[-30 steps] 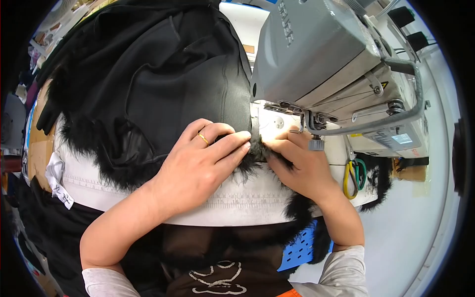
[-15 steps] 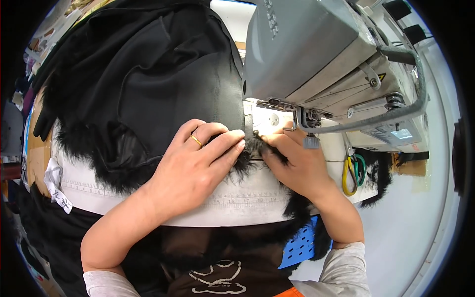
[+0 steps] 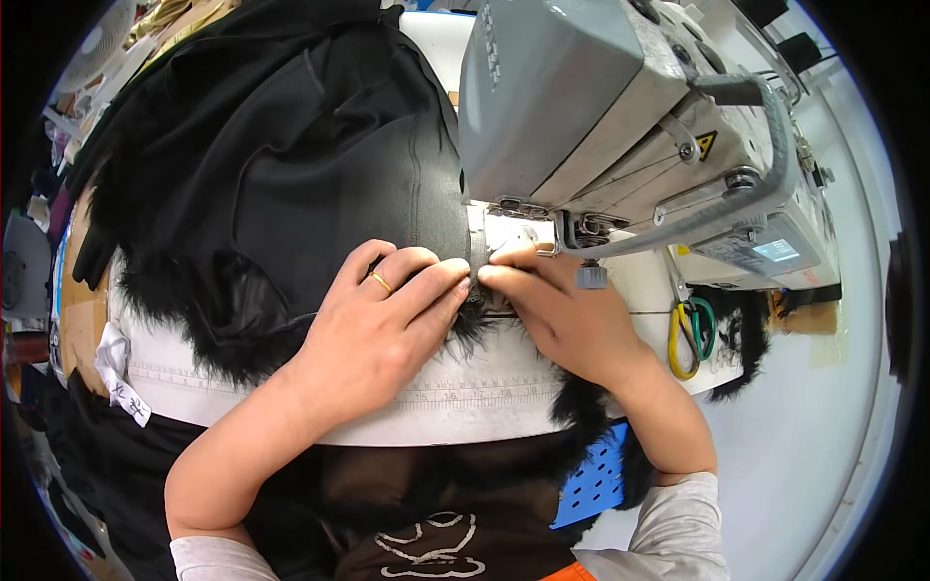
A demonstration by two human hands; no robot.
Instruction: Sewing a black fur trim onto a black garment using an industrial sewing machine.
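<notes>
A black garment (image 3: 329, 184) with furry edging lies over the work table, left of the sewing machine's needle area. My left hand (image 3: 373, 324), wearing a gold-coloured ring, rests on its right edge. The fingers are drawn together, and thumb and fingertips grip the cloth edge. Just across the seam, my right hand (image 3: 572, 310) pinches the same edge beside the lit needle plate. The fingertips of both hands are nearly touching. A strip of black fur trim (image 3: 581, 399) hangs below my right wrist over the table's front edge. What lies beneath the fingertips is hidden.
The grey sewing machine (image 3: 552, 97) looms over the right hand, its curved guard bar close above. Scissors (image 3: 690, 339) with yellow and green handles lie right of that hand. A printed ruler (image 3: 455, 395) runs along the table front; a white label (image 3: 121, 378) hangs at left.
My right fingertips have moved left, closer to the left fingertips, covering a fur tuft that showed between them. The left hand keeps its hold. The view has shifted slightly.
</notes>
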